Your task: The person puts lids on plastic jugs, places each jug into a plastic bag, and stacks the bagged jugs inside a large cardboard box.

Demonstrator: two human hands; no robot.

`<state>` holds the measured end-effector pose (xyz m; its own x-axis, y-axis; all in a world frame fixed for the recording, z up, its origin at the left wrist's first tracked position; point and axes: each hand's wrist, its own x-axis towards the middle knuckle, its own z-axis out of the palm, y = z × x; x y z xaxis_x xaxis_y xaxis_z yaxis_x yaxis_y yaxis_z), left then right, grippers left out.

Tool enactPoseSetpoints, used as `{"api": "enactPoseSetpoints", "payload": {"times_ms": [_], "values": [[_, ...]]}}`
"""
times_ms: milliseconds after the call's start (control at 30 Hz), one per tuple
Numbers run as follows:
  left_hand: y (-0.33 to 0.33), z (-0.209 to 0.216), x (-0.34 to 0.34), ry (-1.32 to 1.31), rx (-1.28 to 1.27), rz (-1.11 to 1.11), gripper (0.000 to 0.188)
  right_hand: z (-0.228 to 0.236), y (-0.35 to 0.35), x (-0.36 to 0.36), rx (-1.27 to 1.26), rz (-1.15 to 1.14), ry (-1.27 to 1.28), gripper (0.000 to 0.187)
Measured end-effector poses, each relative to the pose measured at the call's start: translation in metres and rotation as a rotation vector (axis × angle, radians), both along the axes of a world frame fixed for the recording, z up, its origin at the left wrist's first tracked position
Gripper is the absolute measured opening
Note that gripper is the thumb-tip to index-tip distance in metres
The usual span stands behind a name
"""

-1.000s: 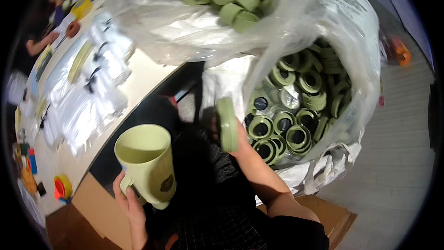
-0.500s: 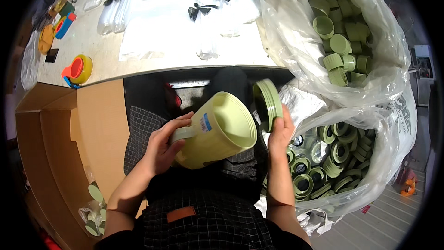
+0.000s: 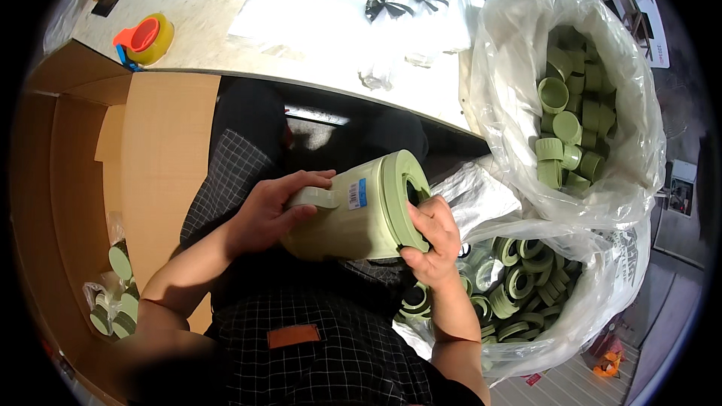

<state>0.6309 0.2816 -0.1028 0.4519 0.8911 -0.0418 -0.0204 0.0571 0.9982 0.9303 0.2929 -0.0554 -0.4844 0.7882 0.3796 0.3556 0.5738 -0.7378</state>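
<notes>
So the jug is a glossy pale yellow-green thing, rounded body with a loop handle in the same colour; it's tipped over sideways above the person's lap, mouth toward the right, though whether it actually rests on the lap can't be told; a slightly deeper green ring-shaped lid sits over the mouth, dark in its middle, and how far it's seated can't be told either.

The left hand has its fingers curled in around the handle, with the thumb just below; the right hand is bent partway closed, gripping the face and edge of the lid.

Biggest change from half a second ago: the lid was off to the right then, held well apart from the open mouth, and now it's up against the jug; the view has swung too, so the worktop and the clear bag of green rings sit differently in frame.

As for labels, there's a small blue-and-white sticker on the jug's side near the handle, with barcode-looking lines, the rest too tiny to make out; the white sack by the rings has some dark printing, crumpled and partly hidden.
</notes>
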Motion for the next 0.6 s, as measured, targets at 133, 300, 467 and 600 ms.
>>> {"api": "enactPoseSetpoints", "payload": {"times_ms": [133, 300, 467, 600], "values": [[-0.025, 0.025, 0.02, 0.416, 0.101, 0.007, 0.063, 0.008, 0.001, -0.007, -0.157, -0.192, -0.085, 0.047], [-0.024, 0.019, 0.02, 0.403, 0.286, 0.048, 0.067, 0.031, 0.014, -0.02, -0.211, -0.166, -0.228, 0.045], [-0.04, 0.019, 0.027, 0.518, 0.204, 0.042, 0.075, 0.015, 0.022, -0.021, -0.398, -0.344, -0.165, 0.044], [-0.024, -0.006, 0.011, 0.359, 0.192, 0.117, 0.073, 0.048, 0.012, -0.031, -0.046, -0.032, -0.324, 0.044]]}}
